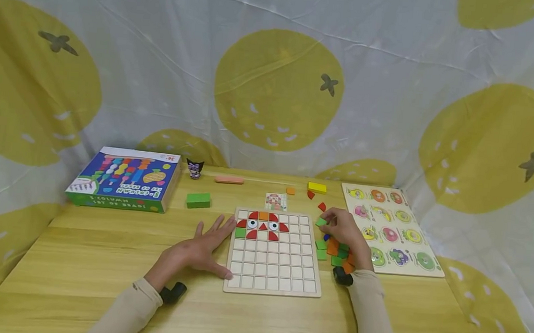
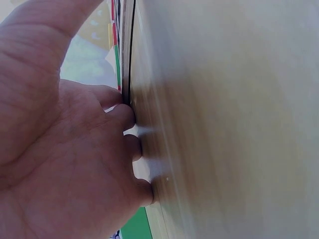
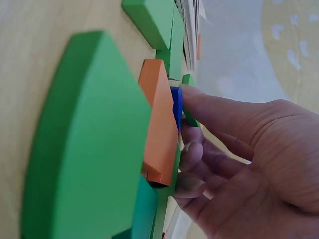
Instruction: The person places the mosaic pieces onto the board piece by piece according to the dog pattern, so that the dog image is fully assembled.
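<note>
from the head view: two hands over one wooden bench (image 1: 74,277). left hand (image 1: 201,250) flat, fingers spread, lying on the bench with fingertips against the left edge of one gridded puzzle board (image 1: 272,279). right hand (image 1: 346,233) curled just right of the board, pinching one small green tile (image 1: 321,222) above a loose pile of tiles (image 1: 335,251) in green, orange and blue. on the board's upper rows, a small picture: one orange tile, two eye tiles, several red pieces, one green square at its left. beyond the board, one pattern card (image 1: 276,202); near it one orange piece, two red pieces, one yellow block (image 1: 317,187). farther left, one green block (image 1: 198,200), one pink bar (image 1: 229,180), one small dark figurine (image 1: 194,168), one blue game box (image 1: 124,177). at the right, one fruit peg puzzle (image 1: 396,231) with nine fruit pieces. behind all, one white cloth with yellow citrus prints. from the left wrist view: palm (image 2: 60,164) filling the frame, four fingertips pressed down on the bench beside the board's edge (image 2: 130,50); a sliver of red and green past it. from the right wrist view: fingers (image 3: 219,117) closed on the green tile (image 3: 188,79), with one blue tile (image 3: 176,107) and one orange tile (image 3: 158,124) just beside; one big green curved piece (image 3: 84,149) close to the lens, two more green pieces farther off.
</note>
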